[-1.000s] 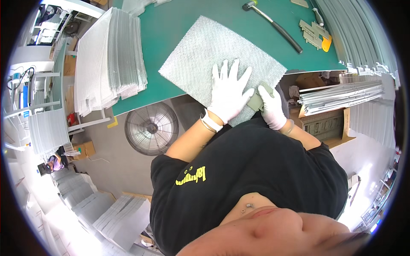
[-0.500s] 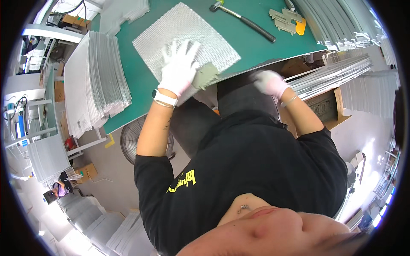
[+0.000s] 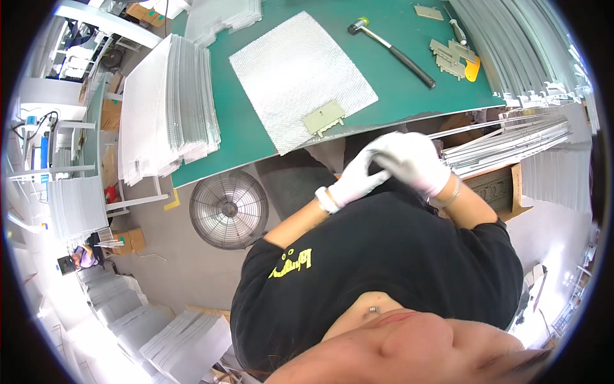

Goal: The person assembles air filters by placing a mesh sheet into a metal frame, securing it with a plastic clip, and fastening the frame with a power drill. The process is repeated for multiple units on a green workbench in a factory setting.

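Left hand (image 3: 359, 179) and right hand (image 3: 419, 163) overlap in view, off table (image 3: 240, 125) edge — fingers partly hidden, cannot tell whether anything held. Mesh (image 3: 297, 73) flat on table, plate (image 3: 324, 118) across its near edge — hammer (image 3: 396, 51) right of mesh.

The one piece of lettering large enough to notice is a short line of yellow characters (image 3: 293, 263) on the wearer's black T-shirt (image 3: 377, 253), at the left side of the chest. It runs at a slant, its left end lower in the view, and the cloth bends it. Two small yellow rings (image 3: 290, 252) sit just above it in the view. On the grey floor (image 3: 160, 224) lies a plain yellow corner mark (image 3: 171, 201). Any smaller print is too small to read.
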Action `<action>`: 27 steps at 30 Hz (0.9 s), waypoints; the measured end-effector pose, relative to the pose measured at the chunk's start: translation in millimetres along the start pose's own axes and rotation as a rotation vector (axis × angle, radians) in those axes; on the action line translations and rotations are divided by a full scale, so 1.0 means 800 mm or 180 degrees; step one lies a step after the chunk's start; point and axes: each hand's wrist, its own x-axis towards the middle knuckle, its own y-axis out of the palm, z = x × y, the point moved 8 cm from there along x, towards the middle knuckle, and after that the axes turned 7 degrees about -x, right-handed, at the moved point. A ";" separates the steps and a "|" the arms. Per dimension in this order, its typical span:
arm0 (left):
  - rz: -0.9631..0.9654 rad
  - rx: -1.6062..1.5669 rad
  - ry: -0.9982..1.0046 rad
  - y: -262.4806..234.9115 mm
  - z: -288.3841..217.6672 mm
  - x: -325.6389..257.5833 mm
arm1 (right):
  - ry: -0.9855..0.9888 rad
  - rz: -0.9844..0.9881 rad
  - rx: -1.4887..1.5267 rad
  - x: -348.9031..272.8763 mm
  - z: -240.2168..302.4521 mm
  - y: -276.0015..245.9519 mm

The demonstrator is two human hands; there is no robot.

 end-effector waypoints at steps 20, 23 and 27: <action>-0.1888 -0.0552 0.0160 -0.199 -0.095 -0.166 | 0.1138 -0.2762 0.5068 -0.048 -0.142 -0.238; -0.1932 -0.0863 0.0139 -0.182 -0.064 -0.149 | 0.0453 -0.1774 0.5852 0.074 -0.085 -0.176; -0.2514 -0.0163 0.0321 -0.166 -0.065 -0.155 | 0.1622 -0.1453 0.5354 0.163 -0.137 -0.016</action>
